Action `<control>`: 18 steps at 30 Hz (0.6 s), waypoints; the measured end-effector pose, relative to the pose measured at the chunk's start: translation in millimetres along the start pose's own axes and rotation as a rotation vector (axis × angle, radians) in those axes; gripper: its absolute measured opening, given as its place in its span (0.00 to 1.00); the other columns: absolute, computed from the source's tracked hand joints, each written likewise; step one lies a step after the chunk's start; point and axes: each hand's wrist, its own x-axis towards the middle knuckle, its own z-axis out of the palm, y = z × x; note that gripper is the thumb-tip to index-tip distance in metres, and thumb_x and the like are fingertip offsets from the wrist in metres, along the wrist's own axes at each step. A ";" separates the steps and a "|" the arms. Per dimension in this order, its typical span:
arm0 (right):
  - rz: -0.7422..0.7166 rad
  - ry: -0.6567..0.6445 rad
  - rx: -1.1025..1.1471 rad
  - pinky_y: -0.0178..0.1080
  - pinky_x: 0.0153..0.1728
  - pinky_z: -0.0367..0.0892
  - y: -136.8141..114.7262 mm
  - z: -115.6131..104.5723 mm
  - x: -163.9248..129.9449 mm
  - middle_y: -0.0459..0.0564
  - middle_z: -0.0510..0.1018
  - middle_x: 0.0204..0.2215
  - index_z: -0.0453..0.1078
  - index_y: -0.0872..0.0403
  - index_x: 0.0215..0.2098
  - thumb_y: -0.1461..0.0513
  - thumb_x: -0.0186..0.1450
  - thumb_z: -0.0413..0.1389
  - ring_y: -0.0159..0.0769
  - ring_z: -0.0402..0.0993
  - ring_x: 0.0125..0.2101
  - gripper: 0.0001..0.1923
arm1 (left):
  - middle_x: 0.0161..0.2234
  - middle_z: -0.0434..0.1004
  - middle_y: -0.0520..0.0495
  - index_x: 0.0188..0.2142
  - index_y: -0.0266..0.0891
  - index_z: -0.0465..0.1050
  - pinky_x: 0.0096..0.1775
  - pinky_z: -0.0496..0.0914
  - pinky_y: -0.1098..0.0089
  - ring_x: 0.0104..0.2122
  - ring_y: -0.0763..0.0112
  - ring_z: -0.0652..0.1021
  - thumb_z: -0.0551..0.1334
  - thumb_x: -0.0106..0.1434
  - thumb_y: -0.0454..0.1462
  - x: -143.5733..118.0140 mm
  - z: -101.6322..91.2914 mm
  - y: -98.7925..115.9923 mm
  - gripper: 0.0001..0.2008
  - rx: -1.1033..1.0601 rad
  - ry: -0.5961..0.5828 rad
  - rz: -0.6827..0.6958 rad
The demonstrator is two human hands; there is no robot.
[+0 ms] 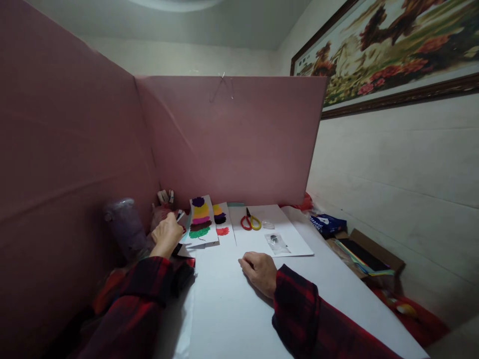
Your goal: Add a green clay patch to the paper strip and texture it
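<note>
My left hand (pixel 167 235) is closed at the left edge of the white tabletop, beside a painted card (pixel 201 219) with purple, yellow, pink, brown and green bands. A small whitish piece (pixel 180 215) shows by its fingers; I cannot make out what they grip. My right hand (pixel 259 271) rests on the tabletop with its fingers curled in, and nothing shows in them. Beyond it, a white sheet (pixel 295 234) carries scissors (pixel 250 222) with one red and one yellow handle, plus a small clear bag (pixel 277 243) with something dark inside.
Pink panels (pixel 232 139) stand at the back and left. A second painted card (pixel 223 219) lies behind the first. Left of my left hand is a purplish wrapped object (pixel 127 227). At right are a blue packet (pixel 328 224) and an open cardboard box (pixel 389 252) with coloured sheets.
</note>
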 end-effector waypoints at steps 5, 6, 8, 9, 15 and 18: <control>-0.013 0.017 0.050 0.35 0.25 0.53 1.3 1.0 -0.5 0.44 0.68 0.17 0.64 0.54 0.18 0.62 0.65 0.50 0.30 0.60 0.19 0.17 | 0.44 0.77 0.37 0.51 0.36 0.68 0.45 0.69 0.54 0.46 0.52 0.77 0.57 0.66 0.35 -12.0 -18.6 19.3 0.14 -0.089 0.061 0.045; -0.017 0.023 0.072 0.35 0.25 0.55 1.7 0.7 -0.4 0.45 0.69 0.18 0.66 0.54 0.19 0.62 0.65 0.49 0.30 0.62 0.20 0.17 | 0.42 0.78 0.35 0.50 0.36 0.67 0.44 0.68 0.54 0.47 0.49 0.76 0.56 0.65 0.33 -17.3 -19.4 25.1 0.14 -0.121 0.072 0.071; -0.033 0.041 0.129 0.34 0.26 0.60 2.6 -0.3 0.2 0.49 0.74 0.26 0.71 0.54 0.28 0.60 0.66 0.49 0.34 0.68 0.25 0.13 | 0.40 0.79 0.36 0.47 0.38 0.68 0.42 0.68 0.58 0.45 0.50 0.77 0.56 0.64 0.32 -34.1 -14.2 39.3 0.12 -0.209 0.059 0.145; -0.045 0.049 0.161 0.35 0.27 0.63 3.1 -0.9 0.6 0.52 0.76 0.32 0.72 0.55 0.35 0.58 0.66 0.50 0.36 0.71 0.30 0.11 | 0.38 0.80 0.39 0.44 0.39 0.69 0.40 0.69 0.63 0.42 0.54 0.79 0.57 0.63 0.32 -45.9 -8.0 47.4 0.10 -0.263 0.024 0.199; -0.051 -0.031 0.395 0.39 0.33 0.70 4.7 -3.2 -0.5 0.52 0.78 0.34 0.66 0.55 0.51 0.52 0.61 0.57 0.39 0.74 0.31 0.23 | 0.28 0.78 0.53 0.31 0.38 0.68 0.29 0.69 0.76 0.28 0.74 0.78 0.61 0.60 0.30 -124.6 43.8 81.9 0.03 -0.503 -0.219 0.487; 0.011 -0.083 0.449 0.33 0.22 0.66 4.0 -1.2 -4.0 0.43 0.73 0.19 0.69 0.54 0.40 0.53 0.68 0.48 0.31 0.69 0.18 0.14 | 0.28 0.77 0.53 0.31 0.38 0.70 0.32 0.71 0.74 0.30 0.73 0.78 0.60 0.63 0.32 -124.1 49.3 72.6 0.03 -0.473 -0.229 0.502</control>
